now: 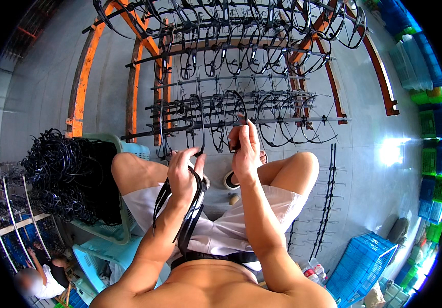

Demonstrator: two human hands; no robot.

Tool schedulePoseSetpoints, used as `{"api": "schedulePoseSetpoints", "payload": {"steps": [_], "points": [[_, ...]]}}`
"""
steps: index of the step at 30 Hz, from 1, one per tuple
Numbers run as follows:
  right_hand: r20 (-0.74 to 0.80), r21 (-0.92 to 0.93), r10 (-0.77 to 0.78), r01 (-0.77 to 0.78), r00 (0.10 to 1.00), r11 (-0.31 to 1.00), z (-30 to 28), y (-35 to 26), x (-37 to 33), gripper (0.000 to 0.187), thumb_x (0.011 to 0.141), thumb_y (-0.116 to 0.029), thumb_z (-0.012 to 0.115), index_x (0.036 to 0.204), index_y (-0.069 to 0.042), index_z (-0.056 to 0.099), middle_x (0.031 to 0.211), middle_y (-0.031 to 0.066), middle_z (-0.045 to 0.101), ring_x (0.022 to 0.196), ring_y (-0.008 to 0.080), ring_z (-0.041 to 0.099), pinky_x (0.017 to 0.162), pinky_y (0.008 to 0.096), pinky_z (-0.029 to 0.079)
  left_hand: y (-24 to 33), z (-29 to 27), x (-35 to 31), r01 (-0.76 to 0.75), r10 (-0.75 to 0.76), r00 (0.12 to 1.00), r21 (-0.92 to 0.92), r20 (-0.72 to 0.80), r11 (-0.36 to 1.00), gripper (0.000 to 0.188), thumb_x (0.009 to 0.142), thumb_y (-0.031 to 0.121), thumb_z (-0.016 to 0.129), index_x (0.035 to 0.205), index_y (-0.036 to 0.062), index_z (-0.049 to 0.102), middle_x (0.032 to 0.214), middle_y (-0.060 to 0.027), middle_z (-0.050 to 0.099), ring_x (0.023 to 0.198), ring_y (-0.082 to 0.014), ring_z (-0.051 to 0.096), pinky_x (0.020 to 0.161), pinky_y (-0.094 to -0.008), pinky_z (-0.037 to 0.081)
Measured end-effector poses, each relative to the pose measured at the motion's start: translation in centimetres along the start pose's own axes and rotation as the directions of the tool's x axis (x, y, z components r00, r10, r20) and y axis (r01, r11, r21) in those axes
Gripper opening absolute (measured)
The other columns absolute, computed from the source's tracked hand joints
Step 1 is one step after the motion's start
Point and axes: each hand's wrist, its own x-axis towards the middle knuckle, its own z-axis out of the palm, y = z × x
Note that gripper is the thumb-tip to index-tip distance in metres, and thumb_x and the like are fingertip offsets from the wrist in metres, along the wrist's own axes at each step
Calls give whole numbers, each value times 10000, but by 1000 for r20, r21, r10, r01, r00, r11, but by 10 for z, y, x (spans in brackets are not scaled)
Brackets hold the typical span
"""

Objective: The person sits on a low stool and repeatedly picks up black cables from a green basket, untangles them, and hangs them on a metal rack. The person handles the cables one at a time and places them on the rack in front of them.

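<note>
My left hand (182, 177) is closed around several thin, black, curved plastic strips (196, 197), whose ends hang past the wrist. Thumb and fingertips of that hand also meet the lower end of a black curved piece (201, 123) hanging from the rod. Further right, my right hand (245, 149) is closed on another black curved piece (242, 105) at the lowest front rod (216, 123). Its fingers cover the piece's lower end. Similar black pieces hang from hooks along this rod, on both sides of my hands.
Orange uprights (84, 77) carry more hook rods with black pieces. A pale teal crate (123, 218) heaped with black strips (72, 174) stands at my left. Bare hook rods (329, 195) lie on the floor at right, near a blue crate (357, 264). Another person (51, 280) sits at lower left.
</note>
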Motion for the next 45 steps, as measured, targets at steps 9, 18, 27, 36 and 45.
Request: {"api": "schedulePoseSetpoints", "payload": {"steps": [9, 18, 27, 36, 45], "points": [[-50, -128, -69, 62, 996, 990, -18, 26, -44, 298, 883, -15, 602, 1173, 33, 551, 988, 0, 454, 811, 75, 440, 789, 205, 414, -7, 5, 2, -35, 36, 999, 30, -34, 999, 212, 764, 92, 736, 945, 16, 653, 824, -75, 634, 671, -177, 536, 623, -290, 453], [80, -812, -443, 316, 893, 490, 11, -17, -51, 504, 847, -29, 596, 1315, 13, 415, 1168, 192, 446, 1087, 327, 425, 969, 396, 352, 5, -10, 2, 67, -66, 998, -14, 19, 998, 314, 806, 139, 714, 1066, 18, 587, 837, -125, 618, 767, -255, 603, 703, -364, 473], [554, -497, 194, 135, 809, 857, 17, -59, -93, 181, 873, -120, 628, 1014, -8, 604, 951, 129, 609, 900, 270, 581, 800, 342, 460, 45, -51, -19, 57, 137, 922, -478, 362, 877, 545, 1000, 417, 325, 1296, -31, 420, 1284, -173, 434, 1190, -246, 422, 1015, -353, 317], [-211, -263, -426, 369, 880, 891, -31, -156, -68, 178, 958, -139, 467, 978, 16, 551, 807, 71, 550, 534, 35, 438, 413, 159, 308, 46, -25, -32, 211, 19, 918, -527, 397, 823, 294, 947, 127, 507, 1218, 16, 478, 684, -26, 530, 547, -63, 462, 500, -205, 379], [-182, -436, -76, -11, 980, 900, -53, -67, 44, 189, 960, -188, 519, 1042, -30, 582, 795, 14, 631, 518, 5, 380, 442, 156, 303, 42, 51, -10, -108, 115, 977, -47, 179, 993, 407, 771, 75, 708, 1122, -5, 519, 852, -151, 582, 715, -314, 594, 634, -363, 482]]}}
